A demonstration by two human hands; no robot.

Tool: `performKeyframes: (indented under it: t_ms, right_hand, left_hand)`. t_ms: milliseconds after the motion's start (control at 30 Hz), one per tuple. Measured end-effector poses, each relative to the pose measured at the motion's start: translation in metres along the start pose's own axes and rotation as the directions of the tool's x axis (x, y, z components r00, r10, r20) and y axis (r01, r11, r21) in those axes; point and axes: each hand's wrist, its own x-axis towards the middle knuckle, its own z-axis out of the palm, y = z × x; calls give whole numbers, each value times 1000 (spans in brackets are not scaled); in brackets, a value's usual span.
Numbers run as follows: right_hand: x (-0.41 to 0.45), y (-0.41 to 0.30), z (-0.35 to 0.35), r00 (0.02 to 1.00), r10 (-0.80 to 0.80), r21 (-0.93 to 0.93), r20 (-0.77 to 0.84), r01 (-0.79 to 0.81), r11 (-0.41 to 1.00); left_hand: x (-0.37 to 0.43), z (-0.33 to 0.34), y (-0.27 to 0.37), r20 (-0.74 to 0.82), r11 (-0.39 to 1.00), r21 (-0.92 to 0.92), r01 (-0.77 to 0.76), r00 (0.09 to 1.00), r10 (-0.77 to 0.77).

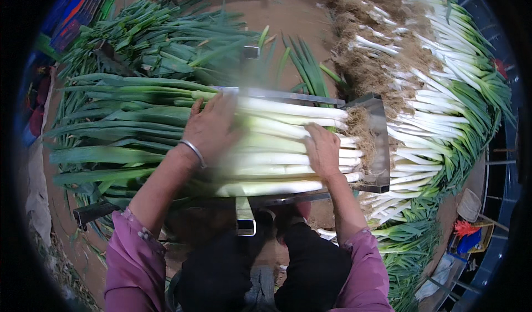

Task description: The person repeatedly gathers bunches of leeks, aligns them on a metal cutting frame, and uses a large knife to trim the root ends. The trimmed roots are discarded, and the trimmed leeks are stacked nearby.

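Note:
A row of long green onions (286,146) lies crosswise before me on a metal frame (291,96). Their green leaves (120,116) point left. At the right end, the roots (365,139) sit against an upright metal end plate (379,145). My left hand (212,131), partly blurred, lies over the stalks where green turns to white; a silver bangle (193,152) is on that wrist. Over the white stalks near the root end rests my right hand (323,150), fingers bent; whether it grips any is unclear. A blurred vertical streak crosses the stalks beside my left fingers.
A long heap of rooted onions (432,116) spreads along the right. Loose green leaves (166,42) pile up at the upper left. Square metal tube ends (246,227) jut toward my knees, and another tube (95,213) sticks out at left. Plastic crates (81,15) stand far left.

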Motion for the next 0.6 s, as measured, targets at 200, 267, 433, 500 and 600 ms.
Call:
performKeyframes:
  t_ms: [200, 267, 433, 500, 600]
  right_hand:
    - [-3, 6, 7, 1000, 29, -42, -3, -29, 999]
    - [-1, 9, 9, 1000, 9, -48, 7, -9, 999]
    - [8, 6, 6, 994, 52, -105, 96, -42, 994]
    - [5, 2, -4, 991, 100, -47, 91, -97, 994]
    - [-35, 1, -24, 968, 181, 320, -177, -117, 940]
  left_hand:
    - [-29, 10, -10, 40, 987, 140, -73, 997, 68]
    - [-28, 22, -14, -102, 985, 141, -96, 989, 111]
    - [-23, 20, -12, -62, 997, 65, -48, 997, 52]
    - [-21, 15, -8, -4, 999, 37, -31, 1000, 31]
    - [-23, 15, -4, -11, 995, 96, 1, 1000, 0]
